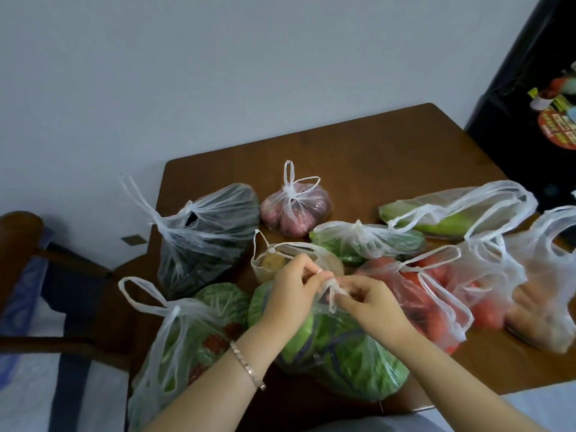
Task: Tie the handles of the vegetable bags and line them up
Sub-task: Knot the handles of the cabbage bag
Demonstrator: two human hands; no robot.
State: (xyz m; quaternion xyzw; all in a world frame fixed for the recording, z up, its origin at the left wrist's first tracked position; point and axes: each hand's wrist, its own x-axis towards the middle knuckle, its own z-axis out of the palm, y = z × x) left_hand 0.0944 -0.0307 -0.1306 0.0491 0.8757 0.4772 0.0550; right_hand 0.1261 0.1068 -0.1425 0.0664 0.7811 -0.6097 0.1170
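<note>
Handles [333, 288] of the cabbage bag [343, 363] are what I am working on, at the near middle of the surface [389, 145]. My left hand [293, 285] pinches one strand between thumb and fingertips and my right hand [371, 302] pinches the other. The two meet just above the bag's mouth, with a small loop hanging between them. I judge the knot half made and not yet pulled snug.

To do it well, I would hold both strands low, close to the gathered mouth, so the knot seats against the cabbage and leaves no slack neck. I would pull outward evenly, left and right, rather than up. Film this thin is likely to stretch or tear if one side takes all the strain. The potato bag [269, 263] lies just beyond my left hand, so its handle should be kept out of the loop.

The dark greens bag [205, 238], the onion bag [296, 210] and the cucumber bag [367, 244] look tied. The long green bag [452, 219] at far right shows wide, open loops. The bags lie scattered, not in a row, so I judge that lining them up comes after the knots.
</note>
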